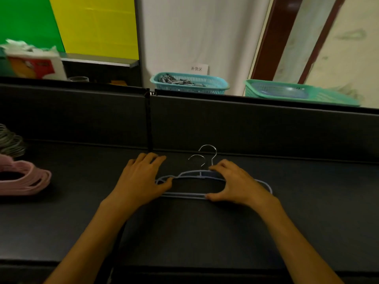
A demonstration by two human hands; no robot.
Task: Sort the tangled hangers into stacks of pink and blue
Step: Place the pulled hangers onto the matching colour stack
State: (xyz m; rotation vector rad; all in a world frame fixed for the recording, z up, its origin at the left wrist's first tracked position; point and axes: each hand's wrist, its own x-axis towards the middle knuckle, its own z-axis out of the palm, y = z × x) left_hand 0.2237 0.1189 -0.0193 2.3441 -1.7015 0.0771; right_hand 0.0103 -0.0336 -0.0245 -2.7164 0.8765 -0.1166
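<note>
Two blue hangers (pixel 192 175) with silver hooks lie one on the other on the dark table (pixel 205 226), just in front of the back wall. My left hand (pixel 141 177) rests on their left end, thumb touching the frame. My right hand (pixel 231 181) pinches the right half, fingers on the top bar and thumb on the bottom bar. A stack of pink hangers (pixel 24 179) lies at the table's left edge, its silver hooks (pixel 10 142) bunched behind it.
A dark partition (pixel 225 124) walls off the back of the table. Beyond it stand a teal basket (pixel 188 83) of metal clips, a green basket (pixel 297 93) and a white printed bag (pixel 34 64) at far left.
</note>
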